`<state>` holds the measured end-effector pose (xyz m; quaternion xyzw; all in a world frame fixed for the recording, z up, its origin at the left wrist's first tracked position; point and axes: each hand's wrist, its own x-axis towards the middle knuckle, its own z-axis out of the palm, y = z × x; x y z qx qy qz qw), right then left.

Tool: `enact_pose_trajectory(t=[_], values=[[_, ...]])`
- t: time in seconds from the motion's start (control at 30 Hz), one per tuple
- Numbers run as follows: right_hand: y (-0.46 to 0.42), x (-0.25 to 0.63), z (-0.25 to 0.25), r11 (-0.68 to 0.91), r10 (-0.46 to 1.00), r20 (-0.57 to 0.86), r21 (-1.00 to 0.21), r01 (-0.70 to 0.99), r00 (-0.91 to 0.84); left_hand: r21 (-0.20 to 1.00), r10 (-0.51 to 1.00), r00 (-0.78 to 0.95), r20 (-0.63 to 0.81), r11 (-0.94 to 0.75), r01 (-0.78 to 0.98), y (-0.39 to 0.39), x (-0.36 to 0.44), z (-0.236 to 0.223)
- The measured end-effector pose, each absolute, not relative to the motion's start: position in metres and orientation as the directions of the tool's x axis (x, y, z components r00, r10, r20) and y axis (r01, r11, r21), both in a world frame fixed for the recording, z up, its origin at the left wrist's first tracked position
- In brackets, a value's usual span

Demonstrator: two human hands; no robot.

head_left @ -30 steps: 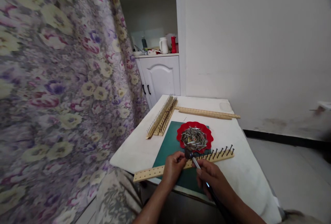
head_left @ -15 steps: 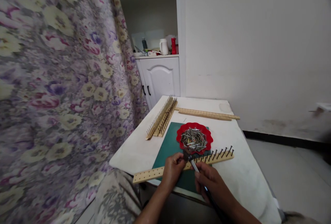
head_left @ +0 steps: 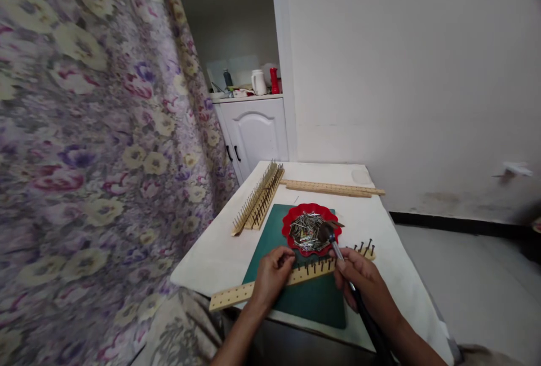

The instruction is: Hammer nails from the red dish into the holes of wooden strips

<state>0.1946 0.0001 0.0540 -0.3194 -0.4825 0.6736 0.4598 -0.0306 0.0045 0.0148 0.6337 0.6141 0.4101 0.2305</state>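
My right hand [head_left: 361,278] is closed around a hammer [head_left: 337,250] with a bright metal shaft and a black grip. The hammer's dark head appears over the right side of a red scalloped bowl [head_left: 286,234] full of loose nails [head_left: 306,230]. My left hand [head_left: 273,276] rests across a pale wooden strip [head_left: 232,296], its thumb and fingertips pinched close to the standing nails; what they hold, if anything, is too small to make out. Dark nails [head_left: 313,267] stand in the strip's right part, while its left part shows bare holes. A green mat [head_left: 315,304] lies beneath.
Two strips studded with upright nails [head_left: 257,199] lie at the table's back left. More wooden strips [head_left: 329,186] lie along the back of the white table [head_left: 203,253]. A floral curtain [head_left: 105,157] hangs at left; a white cabinet [head_left: 260,135] stands behind.
The hammer head has moved up and right, away from my left fingertips. My right hand has shifted right with it. My left hand stays at the strip, and the whole view has shifted slightly.
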Motion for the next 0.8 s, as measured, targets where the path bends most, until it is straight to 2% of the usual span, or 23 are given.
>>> enact_pose_trajectory(t=[0.07, 0.13, 0.27, 0.33, 0.6, 0.8], values=[[0.002, 0.196, 0.055, -0.114, 0.932, 0.011, -0.94, -0.322, -0.361, 0.74, 0.951, -0.099, 0.294, -0.161, 0.653, 0.017, -0.036, 0.024], [0.003, 0.196, 0.055, -0.121, 0.935, 0.004, -0.937, -0.328, -0.356, 0.623, 0.94, -0.071, 0.332, -0.162, 0.765, 0.033, -0.039, 0.034], [0.004, 0.194, 0.055, -0.13, 0.934, -0.004, -0.935, -0.33, -0.356, 0.2, 0.966, 0.0, 0.257, -0.054, 0.978, 0.068, -0.032, 0.047], [0.004, 0.193, 0.055, -0.129, 0.935, -0.004, -0.935, -0.33, -0.354, 0.093, 0.975, -0.002, 0.223, -0.019, 0.995, 0.082, -0.025, 0.047], [0.005, 0.195, 0.05, -0.113, 0.939, 0.005, -0.94, -0.321, -0.345, -0.002, 0.977, -0.053, 0.207, 0.054, 0.999, 0.105, -0.007, 0.037], [0.006, 0.194, 0.052, -0.103, 0.937, 0.013, -0.944, -0.314, -0.349, -0.022, 0.977, -0.057, 0.204, 0.063, 0.998, 0.094, -0.003, 0.042]])
